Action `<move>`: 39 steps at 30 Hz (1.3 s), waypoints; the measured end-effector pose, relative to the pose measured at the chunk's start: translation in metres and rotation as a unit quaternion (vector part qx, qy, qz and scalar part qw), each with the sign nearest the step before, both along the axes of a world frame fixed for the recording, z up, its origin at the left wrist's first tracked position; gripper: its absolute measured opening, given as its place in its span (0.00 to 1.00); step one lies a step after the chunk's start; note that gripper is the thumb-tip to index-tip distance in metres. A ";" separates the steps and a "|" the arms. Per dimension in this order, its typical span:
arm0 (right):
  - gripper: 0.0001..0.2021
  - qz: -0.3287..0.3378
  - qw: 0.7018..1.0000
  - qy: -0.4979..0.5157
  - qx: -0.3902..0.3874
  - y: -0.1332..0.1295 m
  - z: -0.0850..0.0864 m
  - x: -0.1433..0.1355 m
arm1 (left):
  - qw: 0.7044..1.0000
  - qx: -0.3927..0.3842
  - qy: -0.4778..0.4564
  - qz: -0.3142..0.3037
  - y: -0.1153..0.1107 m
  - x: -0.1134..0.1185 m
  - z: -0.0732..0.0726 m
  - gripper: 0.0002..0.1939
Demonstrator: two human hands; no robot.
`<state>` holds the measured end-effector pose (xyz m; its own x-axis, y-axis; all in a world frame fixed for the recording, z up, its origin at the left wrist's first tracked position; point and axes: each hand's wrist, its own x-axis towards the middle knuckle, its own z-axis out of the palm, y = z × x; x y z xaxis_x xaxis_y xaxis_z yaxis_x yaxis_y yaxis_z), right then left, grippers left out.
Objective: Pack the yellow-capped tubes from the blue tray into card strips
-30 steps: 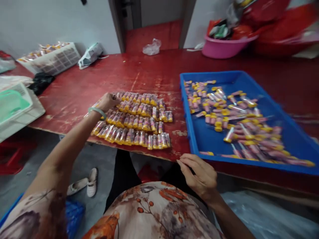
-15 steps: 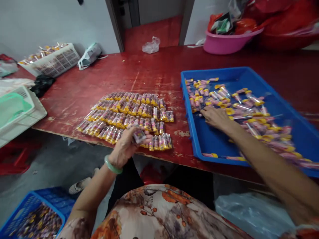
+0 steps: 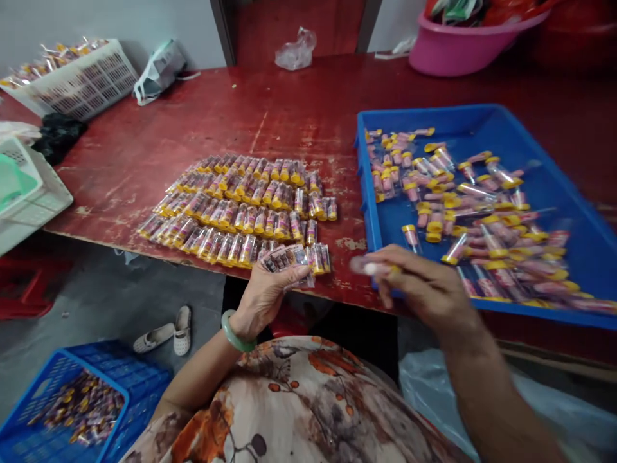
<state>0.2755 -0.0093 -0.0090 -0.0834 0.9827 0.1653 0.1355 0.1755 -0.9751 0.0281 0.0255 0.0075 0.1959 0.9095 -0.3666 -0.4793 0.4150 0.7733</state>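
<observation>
Hands, left (image 3: 264, 294) gripping labels (image 3: 285, 257), right (image 3: 427, 289) pinching one tube (image 3: 369, 267) (blurred)

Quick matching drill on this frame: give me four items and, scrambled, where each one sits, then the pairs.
1. blue tray
2. pink basin
3. white basket
4. blue crate

A. on the floor, lower left
B. far left of the table
C. far right of the table
D. right side of the table, holding loose tubes

Pairs: 1-D, 2-C, 3-B, 4-A

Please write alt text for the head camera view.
The left hand holds a fan of labels while the right hand holds a pink tube, between rows of tubes and a blue tray.
</observation>
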 end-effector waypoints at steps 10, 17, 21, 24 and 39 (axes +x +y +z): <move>0.08 0.019 0.978 0.112 -0.176 -0.019 -0.013 -0.076 | 0.999 -0.033 0.008 -0.004 -0.013 0.006 -0.012 0.18; 0.09 0.023 0.992 -0.001 -0.126 -0.011 -0.004 -0.094 | 0.997 -0.045 0.019 -0.063 -0.022 0.000 -0.017 0.17; 0.11 0.012 0.993 -0.037 -0.112 -0.007 -0.003 -0.097 | 0.995 -0.069 -0.001 -0.067 -0.020 -0.006 -0.013 0.18; 0.09 0.009 0.993 -0.053 -0.101 -0.008 -0.001 -0.089 | 0.997 -0.075 0.001 -0.033 -0.018 -0.009 -0.014 0.17; 0.10 -0.148 0.970 -0.096 0.168 -0.049 -0.013 -0.075 | 0.989 -0.139 -0.039 0.040 -0.017 -0.003 -0.018 0.18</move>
<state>0.2000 -0.0586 -0.0218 0.1337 0.8619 0.4891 0.4013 0.4042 -0.8219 0.0250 0.0084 -0.0105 0.1651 0.7896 -0.5911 -0.5723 0.5648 0.5946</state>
